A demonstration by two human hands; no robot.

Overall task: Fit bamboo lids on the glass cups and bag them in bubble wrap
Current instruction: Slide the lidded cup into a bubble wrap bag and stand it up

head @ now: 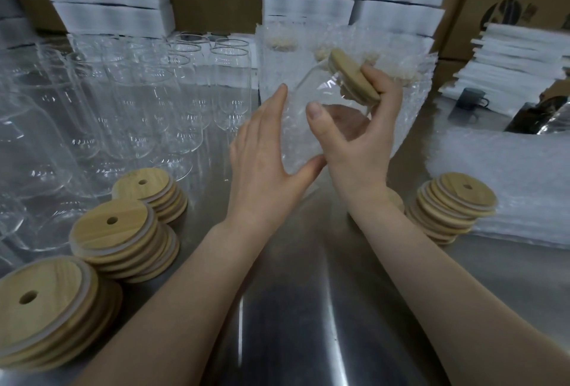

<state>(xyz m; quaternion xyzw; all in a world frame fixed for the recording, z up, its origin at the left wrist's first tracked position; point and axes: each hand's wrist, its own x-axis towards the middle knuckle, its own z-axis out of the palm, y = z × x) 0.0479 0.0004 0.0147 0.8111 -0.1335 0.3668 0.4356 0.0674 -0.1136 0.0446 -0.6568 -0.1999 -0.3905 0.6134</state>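
**Lidded cup going into its bag**

Step in hand: bagging. The R hand (354, 138) is clamped on a glass cup (327, 92), thumb across the wall and fingers curled over the bamboo lid (351, 74) already seated on it. The cup is held tilted above the tabletop (293, 293), lid end up and to the right. The L hand (265, 154) lies flat, fingers straight, against a bubble wrap bag (291, 145) at the cup's base end, thumb spread under it (whether it truly pinches the film, can't tell).

Next move, as I judge it: hold the bag mouth wide and slide the cup in base first, w/o knocking the lid loose.

Counts:
- lid stacks: 3 at left (120, 237), 1 at right (453, 209)
- empty cups (138, 101): well over a dozen, too overlapped for an exact no.
- bagged cups (282, 46) behind: at least 2
- spare bags (509, 176): 1 pile at right
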